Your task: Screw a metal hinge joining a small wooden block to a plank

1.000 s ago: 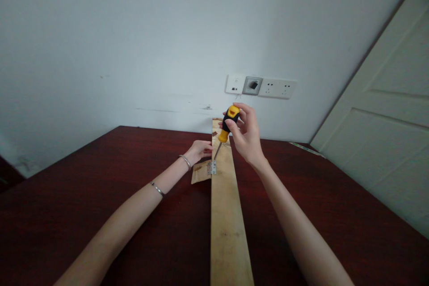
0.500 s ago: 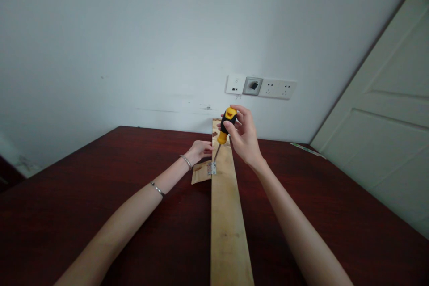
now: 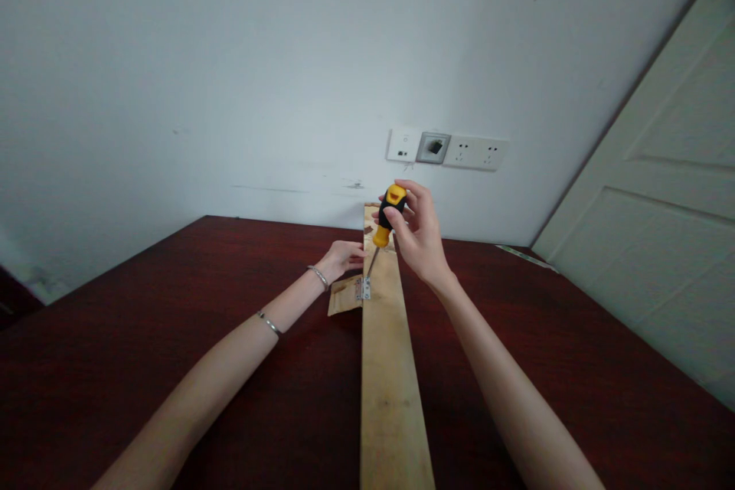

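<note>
A long wooden board runs away from me down the middle of the table. A small metal hinge sits at its left edge and joins it to a short wood piece. My right hand is closed round the yellow and black handle of a screwdriver, thumb on its near side. The slanted shaft reaches down to the hinge's upper part on the board. My left hand, with bracelets on the arm, grips the board's left edge just beyond the hinge; its fingertips are partly hidden.
The dark red table meets a white wall at its far edge. Wall sockets are set just above and behind my right hand. A pale panelled door stands at the right, with a thin flat strip near it.
</note>
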Tool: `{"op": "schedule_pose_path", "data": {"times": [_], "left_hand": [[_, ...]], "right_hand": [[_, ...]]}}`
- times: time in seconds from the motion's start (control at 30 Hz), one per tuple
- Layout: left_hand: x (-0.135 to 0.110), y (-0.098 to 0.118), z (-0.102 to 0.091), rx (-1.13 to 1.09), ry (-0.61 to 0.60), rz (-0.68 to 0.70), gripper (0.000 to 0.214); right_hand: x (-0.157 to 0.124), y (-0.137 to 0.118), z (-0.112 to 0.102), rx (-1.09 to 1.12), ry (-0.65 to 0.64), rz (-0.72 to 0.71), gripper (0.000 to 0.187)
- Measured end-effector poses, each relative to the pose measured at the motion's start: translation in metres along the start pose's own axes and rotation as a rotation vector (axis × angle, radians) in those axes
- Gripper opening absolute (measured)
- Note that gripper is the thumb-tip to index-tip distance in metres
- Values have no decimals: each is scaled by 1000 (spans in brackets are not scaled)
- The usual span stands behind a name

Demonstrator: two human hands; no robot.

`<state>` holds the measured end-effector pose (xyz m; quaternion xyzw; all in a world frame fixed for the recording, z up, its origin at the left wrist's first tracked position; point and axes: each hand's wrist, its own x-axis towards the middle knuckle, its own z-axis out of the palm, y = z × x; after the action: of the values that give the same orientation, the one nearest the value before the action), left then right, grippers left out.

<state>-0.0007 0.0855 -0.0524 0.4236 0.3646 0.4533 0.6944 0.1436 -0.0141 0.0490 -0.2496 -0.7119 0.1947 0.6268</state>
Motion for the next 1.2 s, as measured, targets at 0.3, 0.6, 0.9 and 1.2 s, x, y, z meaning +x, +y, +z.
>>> {"op": "schedule_pose_path", "data": {"times": [0.3, 0.6, 0.9, 1.2], "left_hand": [[0, 1, 0, 21, 9, 0, 23], [-2, 2, 1, 25, 7, 0, 24], [-3, 3, 3, 8, 10, -8, 24], [-3, 2, 4, 8, 41, -14, 20]], "right_hand": [[-1, 1, 2, -17, 16, -3, 38], [0, 2, 2, -16, 11, -6, 36], [-1, 1, 2, 8, -17, -24, 35], [-2, -3, 0, 118, -103, -34, 33]]}}
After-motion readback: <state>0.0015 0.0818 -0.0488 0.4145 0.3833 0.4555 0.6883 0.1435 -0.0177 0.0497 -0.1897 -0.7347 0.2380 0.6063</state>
